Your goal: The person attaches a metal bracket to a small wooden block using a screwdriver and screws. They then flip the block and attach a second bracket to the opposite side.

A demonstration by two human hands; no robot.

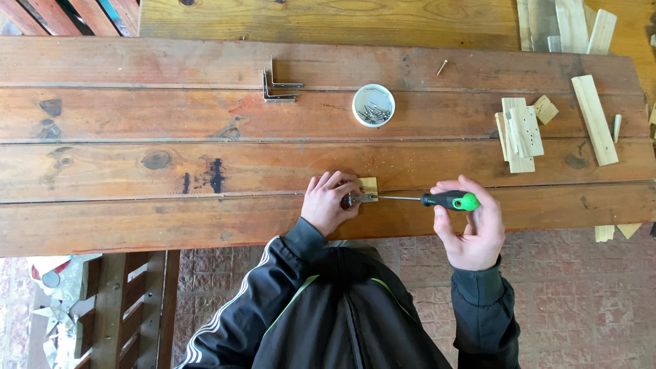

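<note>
Head camera view, looking down on a workbench of long reddish-brown wooden planks [137,164]: the person's left hand [330,202] lies on a small pale square wooden block [368,186] near the front edge of the bench, its fingers curled down and closed around a small metal fitting [362,198] at the block's near side. The right hand [473,231] wraps its fingers and thumb tightly around the black-and-green handle of a screwdriver [447,200], whose thin steel shaft runs level to the left and meets the fitting just beside the left fingertips. Farther back on the planks sit a round white dish of screws [373,105], two grey metal corner brackets [277,87], a single loose screw [442,67] and, well to the right, a scatter of pale wood offcuts [523,130].
</note>
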